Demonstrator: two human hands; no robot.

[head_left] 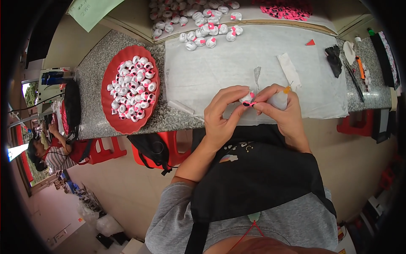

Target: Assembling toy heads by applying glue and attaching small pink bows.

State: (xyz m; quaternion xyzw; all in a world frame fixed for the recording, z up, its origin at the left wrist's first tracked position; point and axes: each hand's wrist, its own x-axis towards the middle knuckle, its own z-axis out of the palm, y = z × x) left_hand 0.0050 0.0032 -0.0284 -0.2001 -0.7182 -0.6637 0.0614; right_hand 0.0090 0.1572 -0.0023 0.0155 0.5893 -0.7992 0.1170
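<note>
Above the work sheet's near edge, my left hand (223, 113) pinches a small white ball-shaped piece (248, 97) with a pink patch. Against it sits a small pink-and-black part (248, 103) shaped like tiny sunglasses. My right hand (282, 111) touches that part with thumb and forefinger. The same hand also keeps a translucent squeeze bottle (279, 100) in its palm; an amber needle tip sticks up from it. Whether the pink-and-black part is fixed to the ball, I cannot tell.
To the left, a red scalloped tray (109, 122) holds many finished-looking white, pink and black balls. More white balls (210, 29) lie at the back, beside a pile of pink parts (287, 12). A black cloth (333, 59) and an orange-handled tool (360, 67) lie right. Another person (57, 154) sits far left.
</note>
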